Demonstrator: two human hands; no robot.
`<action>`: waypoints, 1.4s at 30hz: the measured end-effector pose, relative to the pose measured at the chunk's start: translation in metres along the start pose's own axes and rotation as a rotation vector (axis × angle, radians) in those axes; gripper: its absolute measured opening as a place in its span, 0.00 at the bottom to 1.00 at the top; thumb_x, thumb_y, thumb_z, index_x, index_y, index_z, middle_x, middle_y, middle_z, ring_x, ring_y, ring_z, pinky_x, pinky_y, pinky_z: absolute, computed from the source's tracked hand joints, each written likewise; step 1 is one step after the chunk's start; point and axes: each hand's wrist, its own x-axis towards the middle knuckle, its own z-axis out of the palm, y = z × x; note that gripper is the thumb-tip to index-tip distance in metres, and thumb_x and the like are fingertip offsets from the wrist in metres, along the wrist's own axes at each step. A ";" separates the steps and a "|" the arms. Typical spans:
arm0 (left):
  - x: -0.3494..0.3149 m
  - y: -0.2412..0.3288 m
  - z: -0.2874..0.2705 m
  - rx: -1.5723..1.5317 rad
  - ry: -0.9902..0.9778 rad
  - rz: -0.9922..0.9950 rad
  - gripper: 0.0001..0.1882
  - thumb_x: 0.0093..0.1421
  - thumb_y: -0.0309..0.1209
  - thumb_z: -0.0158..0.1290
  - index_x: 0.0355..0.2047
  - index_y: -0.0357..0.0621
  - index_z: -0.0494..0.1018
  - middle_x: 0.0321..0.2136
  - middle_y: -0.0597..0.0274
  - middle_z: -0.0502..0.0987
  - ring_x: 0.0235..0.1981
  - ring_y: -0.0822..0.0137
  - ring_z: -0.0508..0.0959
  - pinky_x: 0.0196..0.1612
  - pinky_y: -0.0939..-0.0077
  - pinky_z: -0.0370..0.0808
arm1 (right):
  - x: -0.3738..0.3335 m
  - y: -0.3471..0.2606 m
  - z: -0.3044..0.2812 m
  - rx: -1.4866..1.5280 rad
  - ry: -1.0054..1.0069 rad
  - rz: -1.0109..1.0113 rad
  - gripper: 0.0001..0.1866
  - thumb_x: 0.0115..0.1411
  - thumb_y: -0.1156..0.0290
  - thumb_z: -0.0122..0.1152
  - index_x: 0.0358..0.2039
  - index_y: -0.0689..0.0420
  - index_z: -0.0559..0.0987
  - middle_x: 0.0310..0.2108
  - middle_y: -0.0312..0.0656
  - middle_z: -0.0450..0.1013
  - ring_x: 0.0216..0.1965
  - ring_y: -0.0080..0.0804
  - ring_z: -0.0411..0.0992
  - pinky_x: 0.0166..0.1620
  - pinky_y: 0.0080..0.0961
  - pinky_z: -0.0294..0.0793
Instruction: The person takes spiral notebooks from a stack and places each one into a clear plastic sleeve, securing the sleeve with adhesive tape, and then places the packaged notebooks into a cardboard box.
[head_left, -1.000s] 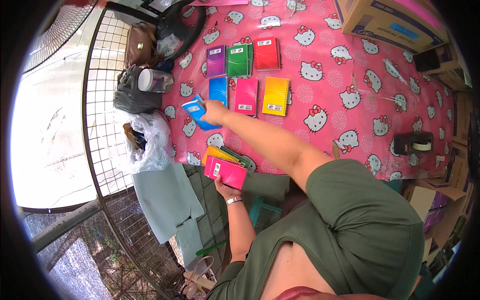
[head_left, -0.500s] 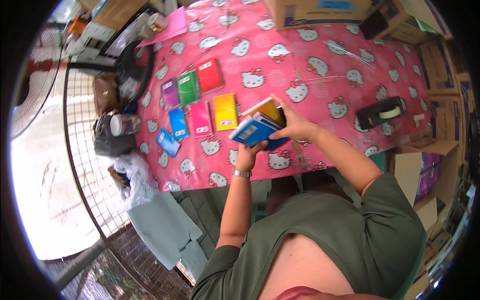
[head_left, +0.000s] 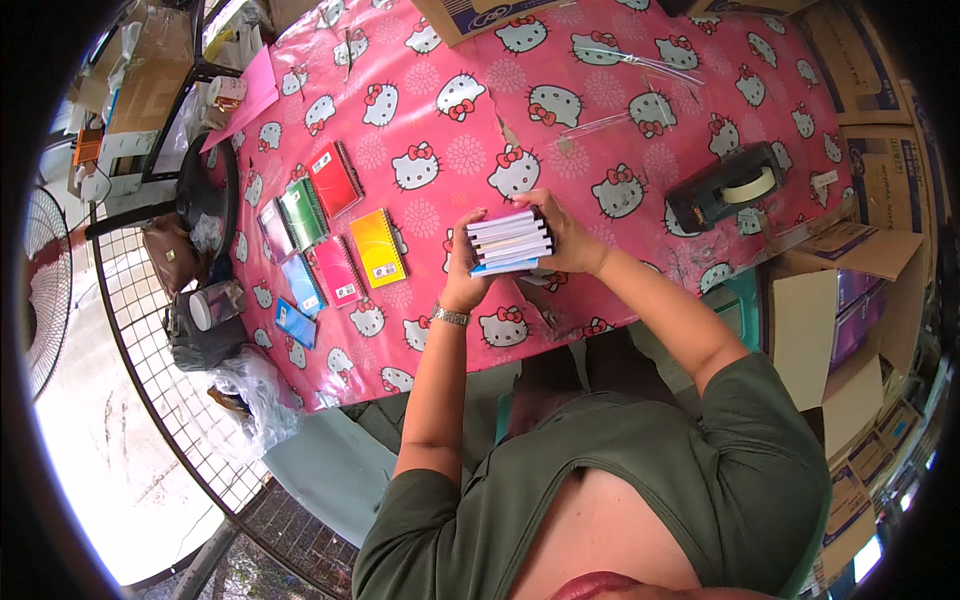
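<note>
Between my two hands a stack of small notebooks (head_left: 509, 243) is held on edge, page edges and dark spiral bindings facing up, a blue cover at the near side. My left hand (head_left: 464, 262) grips its left end, and my right hand (head_left: 568, 238) wraps round the right end. To the left on the pink table cover (head_left: 445, 330) lie spiral notebooks: a yellow one (head_left: 378, 248), a red one (head_left: 336, 180), a green one (head_left: 303, 213), a pink one (head_left: 339, 270), a purple one (head_left: 276, 229) and a blue one (head_left: 303, 284). A smaller blue packet (head_left: 294, 324) lies nearest me.
A black tape dispenser (head_left: 725, 187) stands at the right of the table. Cardboard boxes (head_left: 470, 14) sit at the far edge, and an open carton (head_left: 815, 330) is at my right. Bags (head_left: 172, 256), a plastic jar (head_left: 216, 304) and a wire grid (head_left: 150, 350) border the left side.
The notebooks in my hands have turned from a tilted, fanned bundle into an evenly aligned stack on edge. Both hands now clasp its ends. The head view has shifted.
</note>
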 end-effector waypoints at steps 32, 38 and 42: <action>0.014 0.003 0.093 1.277 -0.249 0.245 0.32 0.61 0.52 0.44 0.64 0.63 0.55 0.67 0.62 0.49 0.68 0.58 0.48 0.67 0.46 0.40 | -0.085 -0.019 -0.112 0.031 0.838 0.623 0.24 0.58 0.48 0.59 0.39 0.59 0.72 0.30 0.34 0.69 0.32 0.21 0.66 0.37 0.21 0.67; -0.028 -0.001 0.030 1.319 -0.377 0.312 0.32 0.55 0.45 0.54 0.61 0.64 0.60 0.64 0.57 0.56 0.66 0.56 0.54 0.66 0.46 0.45 | -0.101 -0.040 -0.124 0.281 0.989 0.727 0.30 0.57 0.43 0.59 0.41 0.61 0.72 0.34 0.36 0.70 0.36 0.23 0.66 0.42 0.23 0.67; -0.059 -0.003 0.044 1.271 -0.434 0.384 0.29 0.56 0.45 0.53 0.59 0.59 0.63 0.59 0.53 0.62 0.61 0.52 0.60 0.65 0.50 0.50 | -0.074 -0.027 -0.084 0.298 0.842 0.878 0.40 0.54 0.37 0.57 0.50 0.64 0.71 0.43 0.41 0.72 0.44 0.29 0.68 0.49 0.30 0.66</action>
